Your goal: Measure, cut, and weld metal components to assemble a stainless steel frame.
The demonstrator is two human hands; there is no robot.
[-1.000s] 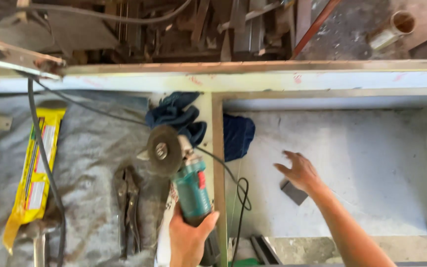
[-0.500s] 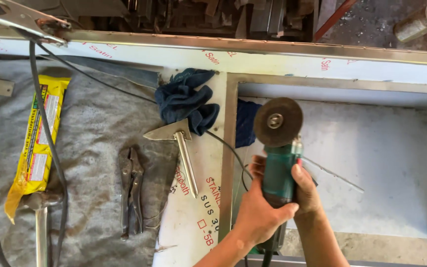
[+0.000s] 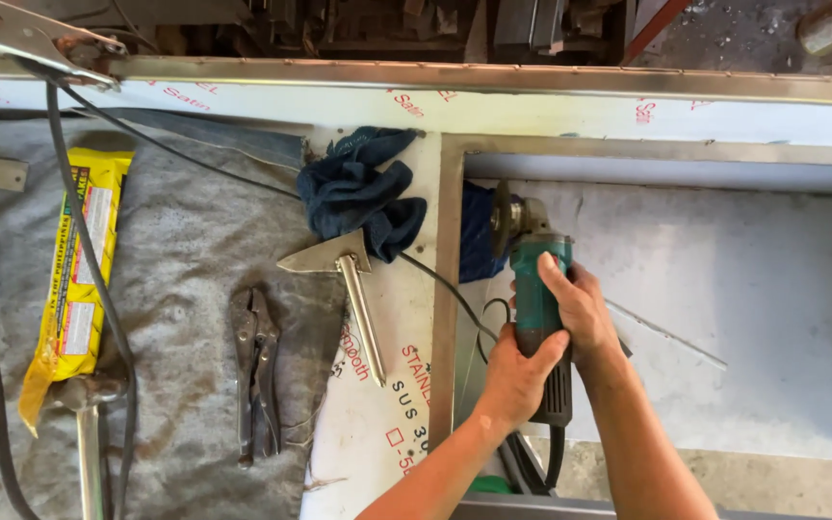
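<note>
Between both hands: teal angle grinder (image 3: pixel 534 289), long axis running away from the body, disc end farthest, cord end nearest.
Disc: edge-on, just past the fingertips, close beside the inner face of the steel frame upright (image 3: pixel 447 289); contact with the metal too fine to tell.
Right hand (image 3: pixel 580 310): closed over the top and right side of the grinder body, fingers wrapped round the teal housing; the hand nearer the disc.
Left hand (image 3: pixel 515 374): closed around the dark rear handle, just behind the right hand, thumb up against the housing.
Cord: trailing down from the rear handle, below the left wrist.
Left of the hands, just across the frame upright: blue rag (image 3: pixel 363 197) bunched on the film-covered sheet, a metal square (image 3: pixel 344 274) lying below it.
Farther left, on the grey cloth of the desk (image 3: pixel 185 260): locking pliers (image 3: pixel 255 371), long axis parallel to the grinder; a yellow packet (image 3: pixel 79 279) well apart, beyond a black cable.
Right of the hands: pale panel inside the frame, a thin rod (image 3: pixel 666 335) slanting across it.
</note>
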